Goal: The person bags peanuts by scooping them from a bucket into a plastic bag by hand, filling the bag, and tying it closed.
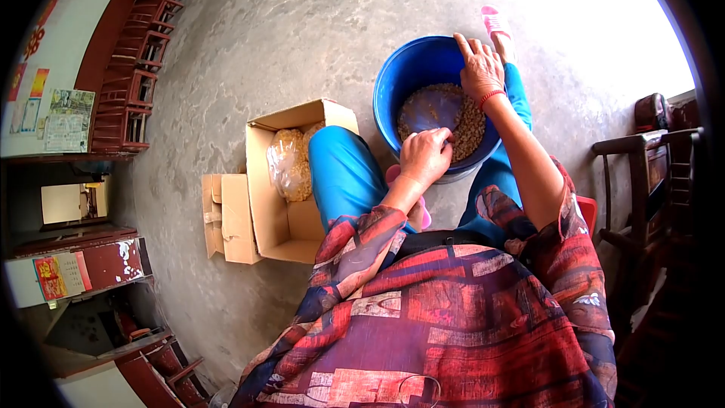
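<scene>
A blue bucket [387, 98] stands on the floor between my knees. Many small tan pieces [470, 132] lie in it around a bare, translucent patch. My left hand [427, 155] is over the near left rim, its fingers curled together above the pieces; whatever they pinch is too small to make out. On the far right rim rests my right hand [481, 68], fingers spread and empty, with a red band round the wrist. Left of my knee, an open cardboard box [306, 230] holds clear plastic bags [289, 166] of yellowish pieces.
Wooden chairs [124, 102] line the wall at the left. Dark wooden furniture [649, 174] stands at the right, and part of a red object [587, 211] shows beside my right hip. My feet in pink shoes [495, 23] are near the bucket.
</scene>
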A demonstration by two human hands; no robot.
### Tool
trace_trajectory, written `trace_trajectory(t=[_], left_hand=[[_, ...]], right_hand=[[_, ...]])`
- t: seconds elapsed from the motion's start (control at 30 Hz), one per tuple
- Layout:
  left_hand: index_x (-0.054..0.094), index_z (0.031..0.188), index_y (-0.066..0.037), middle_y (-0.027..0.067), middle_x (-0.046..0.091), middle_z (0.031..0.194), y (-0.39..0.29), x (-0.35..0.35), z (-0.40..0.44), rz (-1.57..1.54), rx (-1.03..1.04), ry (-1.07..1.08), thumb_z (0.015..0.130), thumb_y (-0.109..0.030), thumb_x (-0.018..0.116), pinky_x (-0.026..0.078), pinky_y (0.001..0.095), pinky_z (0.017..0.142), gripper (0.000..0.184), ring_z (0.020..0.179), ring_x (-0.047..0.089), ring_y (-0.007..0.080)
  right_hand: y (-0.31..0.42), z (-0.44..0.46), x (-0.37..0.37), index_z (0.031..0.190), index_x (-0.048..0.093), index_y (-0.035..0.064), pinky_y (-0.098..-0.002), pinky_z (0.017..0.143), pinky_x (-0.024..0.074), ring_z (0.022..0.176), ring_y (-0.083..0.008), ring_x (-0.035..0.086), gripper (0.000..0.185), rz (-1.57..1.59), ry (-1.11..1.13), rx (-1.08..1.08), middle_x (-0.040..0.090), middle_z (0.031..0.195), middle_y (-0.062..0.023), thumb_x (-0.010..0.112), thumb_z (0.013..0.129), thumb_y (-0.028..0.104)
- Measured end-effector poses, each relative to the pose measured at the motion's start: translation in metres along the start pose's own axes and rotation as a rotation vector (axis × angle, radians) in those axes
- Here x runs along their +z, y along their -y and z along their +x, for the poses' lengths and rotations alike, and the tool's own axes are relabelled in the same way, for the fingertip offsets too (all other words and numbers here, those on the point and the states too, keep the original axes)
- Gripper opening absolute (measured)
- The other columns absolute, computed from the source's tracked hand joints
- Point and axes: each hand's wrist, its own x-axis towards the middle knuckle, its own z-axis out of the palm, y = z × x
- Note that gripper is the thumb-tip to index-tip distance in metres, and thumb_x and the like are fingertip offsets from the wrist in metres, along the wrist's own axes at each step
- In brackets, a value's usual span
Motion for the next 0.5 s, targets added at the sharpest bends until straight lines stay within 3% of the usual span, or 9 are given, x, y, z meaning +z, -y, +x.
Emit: trace_trajectory(t=[0.5], left_hand=[[0.064, 0.084, -0.012, 0.0077, 0.067, 0.081, 0.022, 0.024, -0.002, -0.067, 0.045, -0.014, 0.075, -0.011, 0.058, 0.048, 0.0396, 0.069, 0.01, 0.078, 0.064, 0.0273]], right_hand=[[0.002, 0.0, -0.003, 0.134, 0.041, 0.0191, -0.0376, 0.089, 0.0412, 0.105, -0.0244, 0.053, 0.067, 0.004, 0.0, 0.004, 0.054, 0.113, -0.0074, 0.054, 0.071, 0.002]])
